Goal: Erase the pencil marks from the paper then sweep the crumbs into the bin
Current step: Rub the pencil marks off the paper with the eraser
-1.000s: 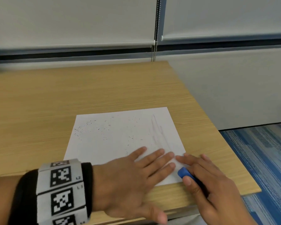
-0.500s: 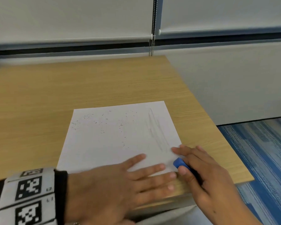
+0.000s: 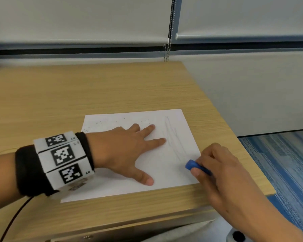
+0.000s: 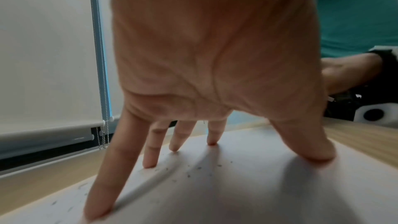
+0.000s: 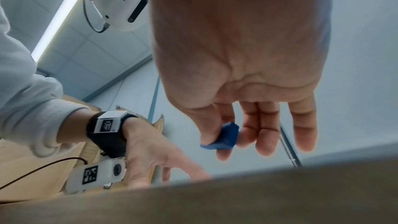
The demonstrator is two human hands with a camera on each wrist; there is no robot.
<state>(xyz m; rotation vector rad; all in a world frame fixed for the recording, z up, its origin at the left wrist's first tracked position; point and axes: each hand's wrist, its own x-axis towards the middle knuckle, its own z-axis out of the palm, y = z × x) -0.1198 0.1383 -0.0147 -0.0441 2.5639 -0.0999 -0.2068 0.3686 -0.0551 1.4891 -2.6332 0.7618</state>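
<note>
A white sheet of paper (image 3: 166, 172) lies on the wooden desk (image 3: 77, 95) near its front right corner. Faint pencil strokes (image 3: 173, 137) run down the sheet's right side, and dark crumbs (image 3: 101, 123) dot its far edge. My left hand (image 3: 129, 149) lies flat on the paper with spread fingers (image 4: 150, 161) pressing it down, crumbs (image 4: 198, 168) scattered between them. My right hand (image 3: 217, 168) pinches a blue eraser (image 3: 192, 165) at the sheet's right edge, beside the low end of the strokes. In the right wrist view the thumb and fingers hold the eraser (image 5: 224, 136).
The desk's right edge (image 3: 234, 133) drops to blue striped carpet (image 3: 283, 163). A pale wall and roller blinds with a bead chain (image 3: 168, 49) stand behind the desk. A black cable (image 3: 12, 219) trails from my left wrist band. No bin shows in any view.
My left hand slid from the paper's front edge up onto its middle and spread out. The right hand with the eraser stayed at the sheet's right edge.
</note>
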